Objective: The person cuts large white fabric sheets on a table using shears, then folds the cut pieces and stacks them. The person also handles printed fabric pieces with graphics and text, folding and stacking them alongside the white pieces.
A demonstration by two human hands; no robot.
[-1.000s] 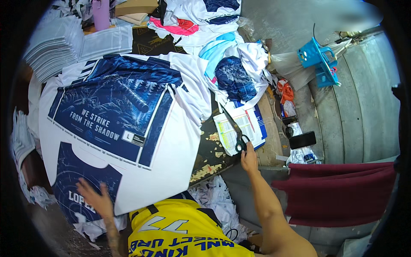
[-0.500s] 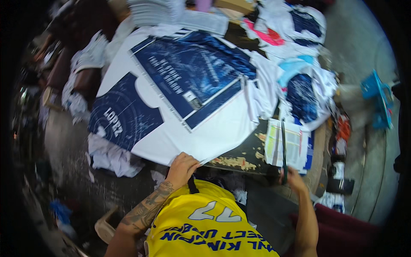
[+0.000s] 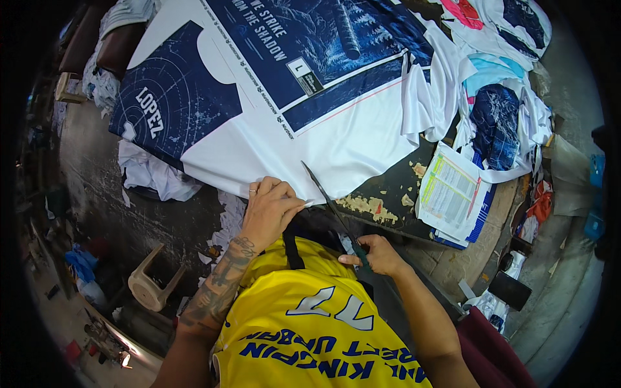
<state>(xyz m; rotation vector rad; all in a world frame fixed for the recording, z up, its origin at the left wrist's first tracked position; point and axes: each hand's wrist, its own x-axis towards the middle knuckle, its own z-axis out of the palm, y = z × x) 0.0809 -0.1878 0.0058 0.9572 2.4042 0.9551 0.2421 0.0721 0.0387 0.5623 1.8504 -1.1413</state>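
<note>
On the table (image 3: 396, 189) lies a broad white-and-navy printed cloth (image 3: 265, 123), its near edge pinched in the left hand (image 3: 268, 210), while the right hand (image 3: 381, 255) grips scissors (image 3: 332, 207) whose blades angle across that edge, apparently lining up a cut, which calls for holding the fabric taut and guiding the blades steadily.

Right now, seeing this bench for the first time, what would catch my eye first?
Probably the bright yellow jersey the person wears, at the lower middle. Above it spreads a white fabric sheet printed with navy shirt panels. At its near edge, the left hand pinches the cloth while the right hand holds long-bladed scissors pointing up across it.
</note>
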